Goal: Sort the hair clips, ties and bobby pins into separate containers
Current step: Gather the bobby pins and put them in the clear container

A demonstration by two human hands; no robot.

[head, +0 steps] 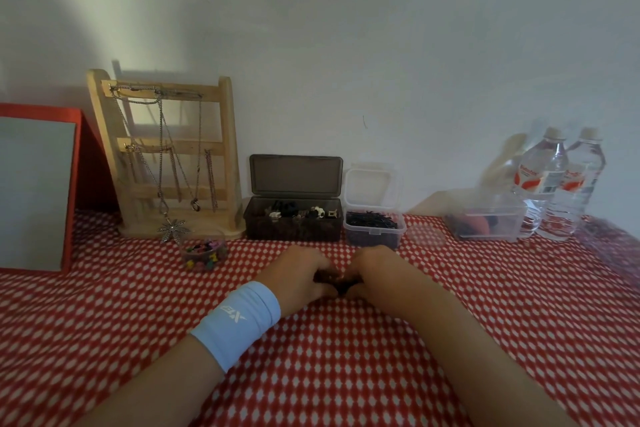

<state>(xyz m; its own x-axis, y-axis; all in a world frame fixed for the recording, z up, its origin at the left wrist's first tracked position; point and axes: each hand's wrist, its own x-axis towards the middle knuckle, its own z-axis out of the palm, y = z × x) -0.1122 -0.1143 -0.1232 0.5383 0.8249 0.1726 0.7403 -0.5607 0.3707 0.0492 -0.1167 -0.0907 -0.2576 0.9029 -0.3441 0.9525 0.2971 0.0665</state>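
Head view: bench under red-white diamond cloth. Left hand and right hand curled together around a small dark item, type unclear, fingers hiding it. Behind: smoky hinged box of clips, clear tub of black bobby pins, clear shallow container. Near cloth open.

dark box: lid up, clips | clear tub: bobby pins | round tub: tiny coloured clips
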